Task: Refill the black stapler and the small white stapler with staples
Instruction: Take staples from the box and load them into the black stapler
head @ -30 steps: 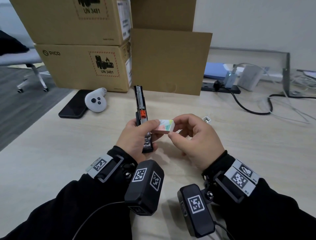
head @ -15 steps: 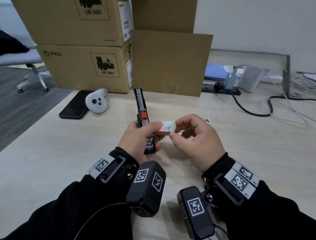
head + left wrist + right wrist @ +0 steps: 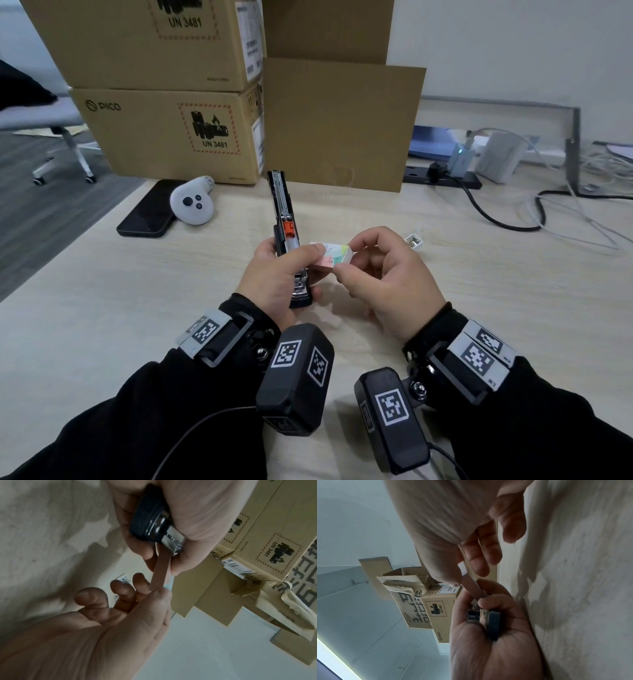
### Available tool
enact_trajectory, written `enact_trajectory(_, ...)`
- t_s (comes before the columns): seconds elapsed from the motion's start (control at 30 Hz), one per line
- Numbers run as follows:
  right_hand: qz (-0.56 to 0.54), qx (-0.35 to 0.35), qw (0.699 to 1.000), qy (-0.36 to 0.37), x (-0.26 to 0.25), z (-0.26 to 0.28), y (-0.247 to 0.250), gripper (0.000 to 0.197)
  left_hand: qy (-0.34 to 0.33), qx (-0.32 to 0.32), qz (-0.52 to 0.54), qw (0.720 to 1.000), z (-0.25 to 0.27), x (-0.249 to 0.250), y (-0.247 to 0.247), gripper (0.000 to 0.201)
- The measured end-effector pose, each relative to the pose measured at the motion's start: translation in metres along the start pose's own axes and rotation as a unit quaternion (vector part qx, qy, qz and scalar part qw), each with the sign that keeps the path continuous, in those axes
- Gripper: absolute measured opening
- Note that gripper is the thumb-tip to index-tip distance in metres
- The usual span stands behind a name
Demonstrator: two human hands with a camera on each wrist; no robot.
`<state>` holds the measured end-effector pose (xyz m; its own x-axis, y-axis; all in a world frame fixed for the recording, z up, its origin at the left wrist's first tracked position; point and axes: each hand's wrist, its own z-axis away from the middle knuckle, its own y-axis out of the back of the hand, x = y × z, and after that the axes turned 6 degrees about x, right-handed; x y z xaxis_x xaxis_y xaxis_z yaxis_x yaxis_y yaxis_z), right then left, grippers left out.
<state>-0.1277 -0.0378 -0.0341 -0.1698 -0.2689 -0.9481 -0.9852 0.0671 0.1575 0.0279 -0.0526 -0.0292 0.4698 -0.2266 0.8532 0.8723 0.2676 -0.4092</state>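
Note:
My left hand (image 3: 305, 260) grips the black stapler (image 3: 282, 209) near its hinge; the stapler is flipped open, its rail with an orange pusher pointing away from me. The same hand's thumb pinches the left end of a small pastel staple box (image 3: 334, 255). My right hand (image 3: 352, 262) pinches the box's right end between thumb and forefinger. The wrist views show the stapler (image 3: 147, 524) (image 3: 494, 623) in the left palm and the box (image 3: 160, 572) (image 3: 473, 588) bridging both hands. A small white item (image 3: 413, 241), perhaps the white stapler, lies on the table (image 3: 102, 325) beyond my right hand.
Stacked cardboard boxes (image 3: 164, 137) and a cardboard sheet (image 3: 342, 126) stand at the back. A black phone (image 3: 150, 212) and a white controller (image 3: 193, 204) lie far left. A power strip (image 3: 442, 174) with chargers and cables (image 3: 507, 219) sits far right. The table's left edge drops to floor.

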Motion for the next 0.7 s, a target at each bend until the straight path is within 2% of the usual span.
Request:
enact_trajectory(0.33,-0.039,0.002,0.999,-0.017,-0.0065,0.0016,-0.0012,0.019,0.003,-0.014,-0.003,1.000,0.0004,0.0013,0.0001,0.032)
enact_trajectory(0.7,0.009,0.014,1.000,-0.003,-0.0076,0.0028,-0.0022,0.026,0.004,-0.003,0.005,1.000,0.0020,0.0010,-0.0012,0.036)
